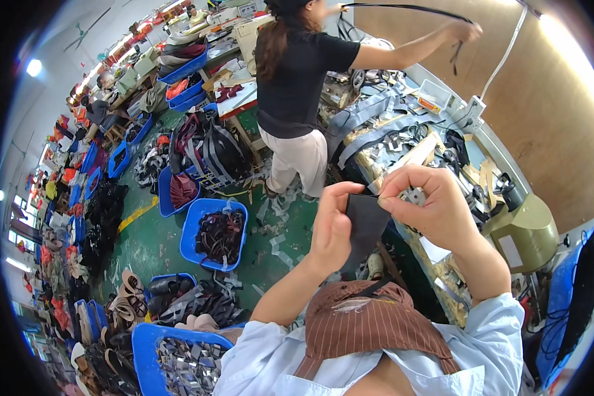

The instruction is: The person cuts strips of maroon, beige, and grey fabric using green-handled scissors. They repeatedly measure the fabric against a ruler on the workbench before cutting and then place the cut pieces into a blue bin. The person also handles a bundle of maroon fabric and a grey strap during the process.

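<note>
A dark grey, flat piece of fabric (368, 223) is held up in front of my chest. My left hand (332, 228) grips it along its left edge, with the index finger bent over the top and the thumb pressed to the side. At its upper right corner my right hand (432, 208) pinches with thumb and index finger. Whatever lies right between those fingertips is too small to make out. Below the hands is the brown striped apron (376, 320) that I wear.
To my right runs a workbench (435, 254) strewn with straps and scraps, with an olive-green machine (527, 234) on it. Ahead, a co-worker (294, 86) in a black top stretches a black strap (422, 8). Blue bins (186, 245) of straps and small pieces stand on the green floor at left.
</note>
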`<move>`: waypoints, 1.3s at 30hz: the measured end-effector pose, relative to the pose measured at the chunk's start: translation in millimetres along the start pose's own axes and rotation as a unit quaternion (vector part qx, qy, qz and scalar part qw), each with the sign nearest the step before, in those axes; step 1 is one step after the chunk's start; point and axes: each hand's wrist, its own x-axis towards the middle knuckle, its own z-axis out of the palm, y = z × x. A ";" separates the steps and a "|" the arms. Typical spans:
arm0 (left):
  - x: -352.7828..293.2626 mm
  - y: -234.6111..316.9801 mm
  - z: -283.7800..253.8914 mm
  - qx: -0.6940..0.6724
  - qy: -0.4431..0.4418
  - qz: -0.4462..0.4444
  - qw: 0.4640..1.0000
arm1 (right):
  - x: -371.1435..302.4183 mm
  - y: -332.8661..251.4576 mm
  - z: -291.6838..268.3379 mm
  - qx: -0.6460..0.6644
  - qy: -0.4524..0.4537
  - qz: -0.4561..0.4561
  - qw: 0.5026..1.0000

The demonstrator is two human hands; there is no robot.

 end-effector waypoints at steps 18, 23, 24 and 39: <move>-6.7 -57.5 34.4 0.226 0.083 -0.020 0.970 | -50.3 82.5 5.4 0.388 0.117 0.037 0.914; -12.3 -43.1 4.8 -0.051 0.133 -0.105 0.984 | -87.6 137.1 -33.1 0.214 0.125 -0.004 0.969; -5.5 -34.1 -0.4 -0.170 0.097 -0.067 0.978 | -104.3 181.0 -40.4 0.219 0.145 0.091 0.961; 24.9 -71.3 32.1 -0.541 0.007 -0.313 0.781 | -440.1 451.6 -6.3 -0.325 0.305 0.600 0.664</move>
